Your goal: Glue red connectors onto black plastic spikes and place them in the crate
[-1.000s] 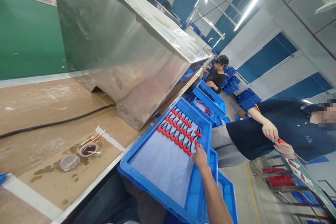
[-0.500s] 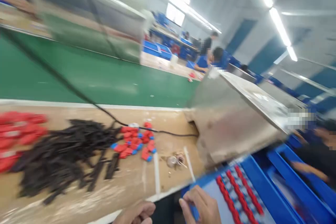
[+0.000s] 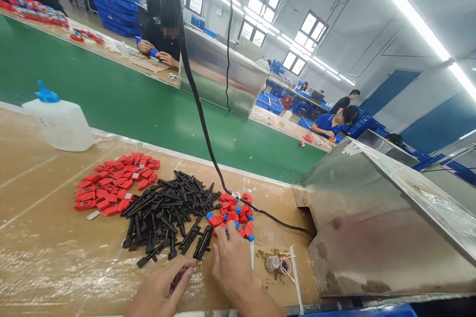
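Note:
My right hand [image 3: 234, 262] reaches over the near edge of a small pile of red and blue plastic pieces [image 3: 243, 215]. Its fingers stretch forward, bent at the tips, and the fingertips meet the nearest pieces. Lower left, my left hand [image 3: 163, 285] hovers at the table's front with fingers curled toward the thumb; whatever is between them is hidden. Just ahead of it lies a heap of black rod-like plastic parts [image 3: 167, 208]. Behind that heap, to the left, is a larger pile of red plastic pieces [image 3: 115, 181].
A white bottle with a blue cap [image 3: 61, 124] stands back left. Two small cups [image 3: 273, 263] with thin sticks sit on wet cardboard at right. A metal hood [image 3: 372, 228] blocks the right side. A black cable [image 3: 201, 109] crosses the green belt [image 3: 148, 109]. Co-workers sit beyond.
My view has swung left and the hood appears farther right. My right hand has gone from beside the blue tray of red pieces to the red and blue pile. My left hand stays curled.

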